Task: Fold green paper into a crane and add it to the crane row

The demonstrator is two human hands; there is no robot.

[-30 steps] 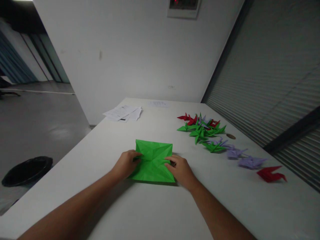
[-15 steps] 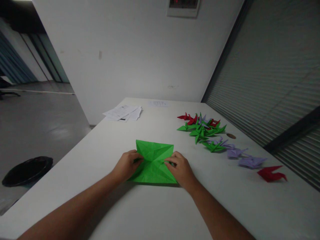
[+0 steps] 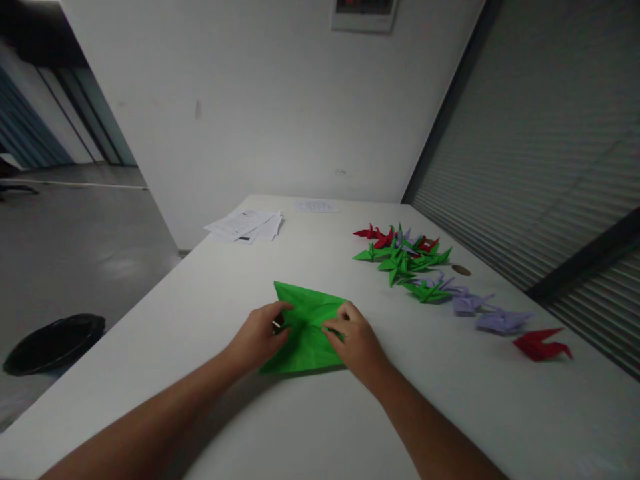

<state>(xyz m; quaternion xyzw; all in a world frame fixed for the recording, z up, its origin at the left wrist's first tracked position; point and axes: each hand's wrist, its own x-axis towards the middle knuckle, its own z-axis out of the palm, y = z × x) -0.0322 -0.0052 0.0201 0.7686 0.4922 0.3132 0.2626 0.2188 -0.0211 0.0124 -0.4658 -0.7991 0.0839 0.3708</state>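
Note:
A creased square sheet of green origami paper (image 3: 313, 320) is in front of me on the table, its near edge lying low and its sides curling up. My left hand (image 3: 263, 333) is at the left edge, thumb and forefinger apart with a gap between them, fingertips against the paper. At the right edge, my right hand (image 3: 353, 337) pinches the paper between thumb and fingers. Part of the right side is hidden behind that hand.
Folded paper cranes in green (image 3: 397, 263), red (image 3: 540, 345) and lilac (image 3: 503, 321) lie along the right side of the white table (image 3: 305, 433). A brown disc (image 3: 461, 270) is near them. Printed sheets (image 3: 245, 225) sit at the back left. A black-lined bin (image 3: 55, 343) stands left.
The green paper has tilted, its right side bending inward. My left thumb and forefinger have spread apart, and my right hand has moved slightly left with the edge.

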